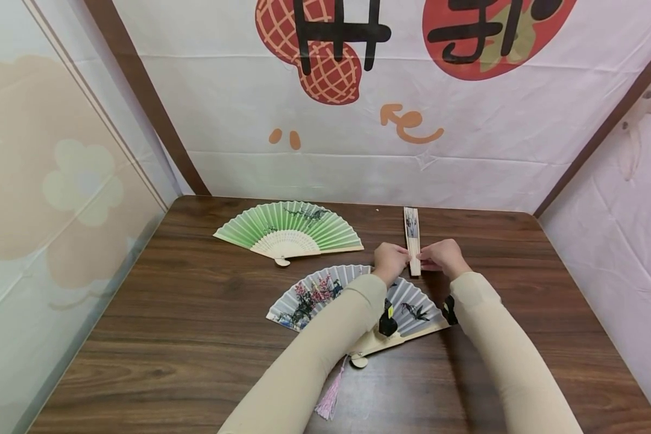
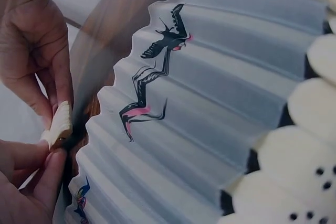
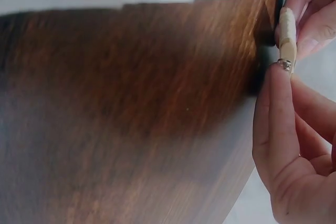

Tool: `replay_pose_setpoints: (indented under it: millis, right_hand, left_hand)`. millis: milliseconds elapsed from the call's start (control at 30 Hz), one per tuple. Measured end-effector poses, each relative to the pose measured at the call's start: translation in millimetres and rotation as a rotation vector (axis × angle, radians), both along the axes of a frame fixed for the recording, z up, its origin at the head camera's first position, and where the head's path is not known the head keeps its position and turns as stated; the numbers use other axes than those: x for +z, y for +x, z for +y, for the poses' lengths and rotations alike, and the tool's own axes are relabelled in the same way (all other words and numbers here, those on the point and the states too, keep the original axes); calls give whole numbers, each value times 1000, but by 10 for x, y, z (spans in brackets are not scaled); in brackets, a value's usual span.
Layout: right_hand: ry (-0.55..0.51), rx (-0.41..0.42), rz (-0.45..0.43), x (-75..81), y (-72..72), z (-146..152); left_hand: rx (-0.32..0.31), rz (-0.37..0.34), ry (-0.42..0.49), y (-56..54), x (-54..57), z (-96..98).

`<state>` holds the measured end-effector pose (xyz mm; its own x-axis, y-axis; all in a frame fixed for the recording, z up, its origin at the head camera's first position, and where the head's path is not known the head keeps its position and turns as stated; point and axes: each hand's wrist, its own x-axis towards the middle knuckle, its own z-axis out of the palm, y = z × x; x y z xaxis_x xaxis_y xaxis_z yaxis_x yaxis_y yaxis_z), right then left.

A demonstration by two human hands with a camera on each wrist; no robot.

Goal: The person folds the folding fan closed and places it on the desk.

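A folded hand fan (image 1: 411, 226) with pale ribs and a small printed picture stands out from between the two hands, pointing toward the backdrop. My left hand (image 1: 390, 261) pinches its near end from the left. From the right, the thumb and fingers of my right hand (image 1: 445, 261) pinch the same end. A metal rivet (image 3: 284, 65) shows at that end in the right wrist view. Below the forearms lies a spread grey fan (image 1: 412, 304) with flowers and a bird, partly hidden by the left sleeve. Its pink tassel (image 1: 330, 395) trails toward me.
A spread green fan (image 1: 298, 220) lies at the back left of the brown wooden table (image 1: 168, 337). A printed white cloth backdrop (image 1: 222, 108) rises behind the table's far edge, with more cloth on both sides. Black wrist cameras (image 1: 387, 322) hang close over the grey fan.
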<state>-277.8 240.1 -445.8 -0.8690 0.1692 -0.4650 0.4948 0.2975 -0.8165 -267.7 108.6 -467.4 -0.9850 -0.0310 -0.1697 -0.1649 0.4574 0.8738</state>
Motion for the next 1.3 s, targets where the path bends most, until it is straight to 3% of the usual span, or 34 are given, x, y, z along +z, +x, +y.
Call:
replay_pose_setpoints:
  millis: [267,400,600,733,933,1167,1300]
  right_hand:
    - [3,-34,15,-15,5,2]
    - [33,-61,11,-14,10,3]
    - [88,-70,4,-18,38,22]
    - [78,-72,52,8,126,45]
    - [-107,-3,145,87,368,36]
    - [-353,72,108,147,728,-11]
    - [-452,111,86,110,918,-35]
  left_hand:
    - [-51,41,-76,5,13,-29]
    - [-47,47,-95,0,0,-23]
    - [-34,41,-78,5,-24,-22]
    - [-48,58,-40,7,-40,-98]
    - [-50,58,69,-10,-47,-420]
    - [-47,62,196,23,-44,-902]
    - [-41,67,211,50,-29,-1149]
